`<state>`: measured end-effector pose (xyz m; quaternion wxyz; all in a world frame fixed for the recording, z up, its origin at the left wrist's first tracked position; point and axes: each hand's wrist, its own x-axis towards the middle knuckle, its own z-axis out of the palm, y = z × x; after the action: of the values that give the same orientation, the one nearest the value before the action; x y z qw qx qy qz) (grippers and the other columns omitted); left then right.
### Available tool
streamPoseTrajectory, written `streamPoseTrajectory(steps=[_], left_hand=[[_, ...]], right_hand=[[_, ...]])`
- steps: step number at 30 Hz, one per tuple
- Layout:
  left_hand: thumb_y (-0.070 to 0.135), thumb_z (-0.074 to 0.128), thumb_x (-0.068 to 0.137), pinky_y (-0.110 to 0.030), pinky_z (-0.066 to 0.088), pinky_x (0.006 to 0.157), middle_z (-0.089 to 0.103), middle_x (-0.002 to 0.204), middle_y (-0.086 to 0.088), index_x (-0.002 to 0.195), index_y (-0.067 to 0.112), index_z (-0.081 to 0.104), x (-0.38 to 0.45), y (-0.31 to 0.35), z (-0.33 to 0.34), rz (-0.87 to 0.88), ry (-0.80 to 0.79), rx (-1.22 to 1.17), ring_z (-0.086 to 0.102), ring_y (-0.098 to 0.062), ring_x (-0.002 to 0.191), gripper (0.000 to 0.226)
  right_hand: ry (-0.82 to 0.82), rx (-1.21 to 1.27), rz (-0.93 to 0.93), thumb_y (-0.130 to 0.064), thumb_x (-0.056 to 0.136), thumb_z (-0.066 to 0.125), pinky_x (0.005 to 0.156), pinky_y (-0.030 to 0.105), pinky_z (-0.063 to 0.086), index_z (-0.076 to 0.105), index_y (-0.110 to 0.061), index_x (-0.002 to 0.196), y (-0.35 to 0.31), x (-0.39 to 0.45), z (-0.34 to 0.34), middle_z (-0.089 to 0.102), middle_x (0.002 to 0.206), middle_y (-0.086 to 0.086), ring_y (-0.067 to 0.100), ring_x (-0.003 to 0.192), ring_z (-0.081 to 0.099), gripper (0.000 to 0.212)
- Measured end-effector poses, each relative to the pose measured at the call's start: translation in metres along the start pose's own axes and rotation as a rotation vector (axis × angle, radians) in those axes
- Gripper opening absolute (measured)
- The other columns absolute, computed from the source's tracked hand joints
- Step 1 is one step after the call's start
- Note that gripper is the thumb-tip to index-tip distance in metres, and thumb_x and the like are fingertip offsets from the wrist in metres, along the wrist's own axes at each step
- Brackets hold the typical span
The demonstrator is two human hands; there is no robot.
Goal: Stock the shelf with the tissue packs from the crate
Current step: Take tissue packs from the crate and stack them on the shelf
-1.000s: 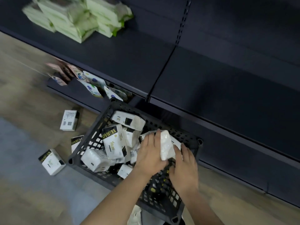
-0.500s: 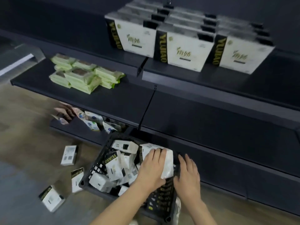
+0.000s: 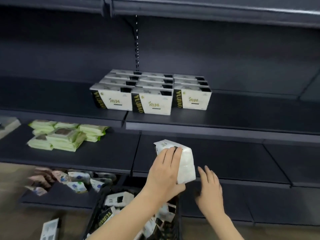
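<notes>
A dark shop shelving unit fills the view, standing on a pale wood-look floor [image 3: 15, 220], and the account runs from the person outward. Nearest, at the bottom edge, a black slatted crate [image 3: 97, 212] sits on the floor against the lowest shelf, holding a jumble of white and black tissue packs [image 3: 119, 199]; one more white pack [image 3: 50, 229] lies on the floor just left of the crate. Above the crate, the left hand [image 3: 164, 175] grips a white tissue pack [image 3: 185, 161], fingers wrapped over its top face and the pack tilted, held in the air in front of the middle shelf [image 3: 242, 163] and not resting on it. Just to the right, the right hand [image 3: 209, 189] is apart from the pack, fingers spread and nearly straight, holding nothing. On the lowest shelf, left of the crate, small blue-and-white pouches [image 3: 78, 182] lean in a loose row, somewhat blurred. Further back, on the left bay of the middle shelf, green-and-white wipe packs [image 3: 64, 137] lie in low stacks. Farthest, on the upper shelf [image 3: 225, 118], white boxes with a black side band [image 3: 152, 103] stand upright in three rows running back toward the rear panel.
</notes>
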<state>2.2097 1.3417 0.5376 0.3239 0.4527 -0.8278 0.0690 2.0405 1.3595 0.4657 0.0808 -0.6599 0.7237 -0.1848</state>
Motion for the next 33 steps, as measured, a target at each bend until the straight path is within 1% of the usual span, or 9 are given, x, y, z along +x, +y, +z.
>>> streamPoseTrajectory(steps=[3, 8, 13, 16, 19, 24, 26, 29, 33], left_hand=[[0.039, 0.077, 0.047, -0.029, 0.040, 0.095, 0.059, 0.114, -0.011, 0.125, 0.003, 0.042, 0.025, 0.011, -0.014, 0.078, 0.078, 0.008, 0.047, -0.021, 0.105, 0.093], [0.034, 0.078, 0.048, -0.032, 0.038, 0.097, 0.058, 0.114, -0.013, 0.126, 0.003, 0.039, 0.071, 0.019, -0.023, 0.148, 0.149, 0.033, 0.047, -0.023, 0.105, 0.092], [0.034, 0.080, 0.049, -0.033, 0.036, 0.100, 0.057, 0.117, -0.016, 0.128, 0.002, 0.038, 0.107, 0.019, -0.013, 0.172, 0.156, 0.064, 0.047, -0.026, 0.108, 0.096], [0.034, 0.080, 0.050, -0.037, 0.043, 0.099, 0.056, 0.117, -0.017, 0.129, 0.001, 0.037, 0.124, 0.015, -0.002, 0.187, 0.133, 0.111, 0.051, -0.029, 0.108, 0.097], [0.034, 0.081, 0.050, -0.035, 0.043, 0.099, 0.056, 0.119, -0.016, 0.131, 0.002, 0.036, 0.139, 0.010, 0.011, 0.193, 0.099, 0.144, 0.053, -0.029, 0.108, 0.098], [0.031, 0.081, 0.043, -0.032, 0.048, 0.088, 0.058, 0.112, -0.013, 0.130, 0.003, 0.039, 0.161, 0.008, 0.027, 0.200, 0.143, 0.177, 0.047, -0.025, 0.103, 0.101], [0.033, 0.082, 0.041, -0.032, 0.050, 0.083, 0.059, 0.109, -0.012, 0.131, 0.004, 0.039, 0.169, 0.009, 0.034, 0.194, 0.155, 0.196, 0.045, -0.024, 0.101, 0.104], [0.037, 0.083, 0.042, -0.033, 0.050, 0.079, 0.058, 0.108, -0.012, 0.135, 0.006, 0.037, 0.181, 0.011, 0.046, 0.170, 0.155, 0.209, 0.044, -0.024, 0.098, 0.108], [0.038, 0.082, 0.046, -0.034, 0.050, 0.080, 0.058, 0.108, -0.013, 0.136, 0.008, 0.037, 0.192, 0.015, 0.066, 0.145, 0.164, 0.244, 0.046, -0.025, 0.096, 0.105]], right_hand=[[0.137, 0.041, -0.013, 0.002, 0.066, 0.076, 0.100, 0.053, 0.038, 0.048, -0.007, 0.136, 0.007, 0.014, -0.015, 0.043, 0.142, 0.016, 0.039, 0.130, 0.040, 0.075], [0.320, 0.056, -0.057, -0.001, 0.067, 0.079, 0.095, 0.055, 0.043, 0.051, -0.003, 0.131, 0.008, 0.050, -0.051, 0.049, 0.136, 0.019, 0.040, 0.125, 0.045, 0.070], [0.432, 0.144, -0.152, -0.005, 0.075, 0.074, 0.108, 0.041, 0.031, 0.046, -0.003, 0.134, 0.005, 0.083, -0.084, 0.047, 0.139, 0.015, 0.032, 0.131, 0.039, 0.066], [0.444, 0.170, -0.164, -0.004, 0.075, 0.072, 0.110, 0.042, 0.030, 0.042, -0.006, 0.138, -0.001, 0.096, -0.097, 0.041, 0.143, 0.014, 0.029, 0.134, 0.035, 0.070], [0.429, 0.175, -0.156, -0.004, 0.077, 0.071, 0.110, 0.040, 0.028, 0.039, -0.008, 0.141, 0.001, 0.108, -0.104, 0.036, 0.147, 0.011, 0.028, 0.136, 0.031, 0.072], [0.417, 0.170, -0.124, 0.003, 0.078, 0.064, 0.111, 0.038, 0.027, 0.036, -0.011, 0.143, 0.012, 0.130, -0.110, 0.033, 0.149, 0.009, 0.027, 0.137, 0.028, 0.072], [0.430, 0.180, -0.110, 0.005, 0.079, 0.062, 0.109, 0.038, 0.028, 0.038, -0.010, 0.141, 0.017, 0.139, -0.111, 0.036, 0.147, 0.010, 0.029, 0.135, 0.030, 0.069], [0.477, 0.210, -0.119, -0.005, 0.086, 0.061, 0.106, 0.038, 0.032, 0.044, -0.007, 0.137, 0.025, 0.154, -0.110, 0.044, 0.141, 0.012, 0.030, 0.130, 0.038, 0.054], [0.490, 0.240, -0.096, -0.013, 0.092, 0.056, 0.106, 0.037, 0.034, 0.046, -0.007, 0.135, 0.032, 0.173, -0.114, 0.047, 0.139, 0.010, 0.028, 0.129, 0.039, 0.045]])
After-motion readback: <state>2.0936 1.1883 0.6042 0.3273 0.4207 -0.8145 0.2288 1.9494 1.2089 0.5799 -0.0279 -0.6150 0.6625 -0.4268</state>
